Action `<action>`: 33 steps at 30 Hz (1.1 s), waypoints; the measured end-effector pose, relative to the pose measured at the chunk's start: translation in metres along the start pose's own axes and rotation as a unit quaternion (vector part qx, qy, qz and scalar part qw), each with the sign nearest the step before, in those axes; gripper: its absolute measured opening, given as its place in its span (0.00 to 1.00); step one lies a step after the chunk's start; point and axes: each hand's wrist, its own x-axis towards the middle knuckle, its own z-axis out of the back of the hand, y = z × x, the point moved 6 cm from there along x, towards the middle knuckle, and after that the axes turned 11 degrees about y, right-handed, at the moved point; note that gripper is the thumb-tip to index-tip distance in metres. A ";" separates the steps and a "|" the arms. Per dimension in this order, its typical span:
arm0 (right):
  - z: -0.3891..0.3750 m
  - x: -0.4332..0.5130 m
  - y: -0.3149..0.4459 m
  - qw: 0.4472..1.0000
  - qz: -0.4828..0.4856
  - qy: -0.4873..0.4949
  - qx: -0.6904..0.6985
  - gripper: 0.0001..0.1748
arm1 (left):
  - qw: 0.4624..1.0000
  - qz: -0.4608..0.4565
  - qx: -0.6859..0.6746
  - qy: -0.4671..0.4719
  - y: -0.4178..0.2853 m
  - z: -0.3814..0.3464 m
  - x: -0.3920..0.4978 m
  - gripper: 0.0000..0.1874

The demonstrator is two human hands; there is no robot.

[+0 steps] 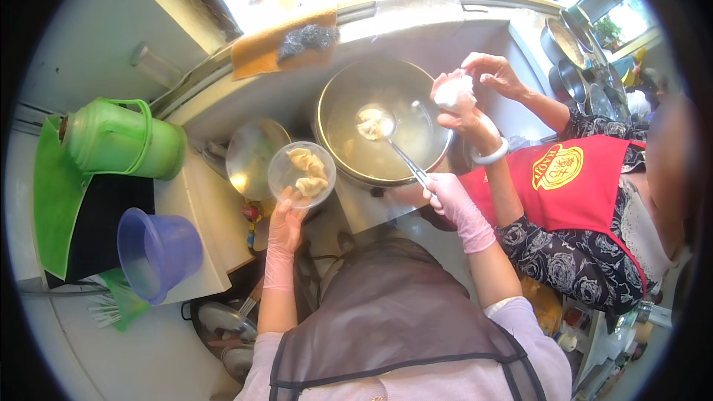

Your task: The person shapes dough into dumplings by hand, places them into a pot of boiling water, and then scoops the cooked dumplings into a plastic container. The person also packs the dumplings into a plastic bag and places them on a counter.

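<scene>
My left hand (pixel 288 223), in a pink disposable glove, holds a clear round plastic bowl (pixel 280 186) by its near edge. Several dumplings (pixel 308 170) lie inside it. My right hand (pixel 452 200), gloved the same way, grips the handle of a metal skimmer ladle (pixel 409 160). Its head is over the large metal pot (pixel 345 147), with more dumplings (pixel 373 123) in it. The pot holds cloudy liquid; whether the ladle touches the liquid is hard to tell. The bowl is left of the pot, apart from it.
At the right, a co-worker in a red apron (pixel 585 178) reaches beside the pot, a white wad (pixel 454 93) in one hand. A metal lid (pixel 253 150) stands behind my bowl. Leftward are a green thermos jug (pixel 122 136) and purple tub (pixel 186 250). An orange cloth (pixel 250 58) hangs on the ledge.
</scene>
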 end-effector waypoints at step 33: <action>-0.042 0.026 0.003 0.802 -0.009 -0.150 -0.578 0.12 | 0.992 -0.082 -0.031 0.092 -0.031 -0.012 -0.008 0.30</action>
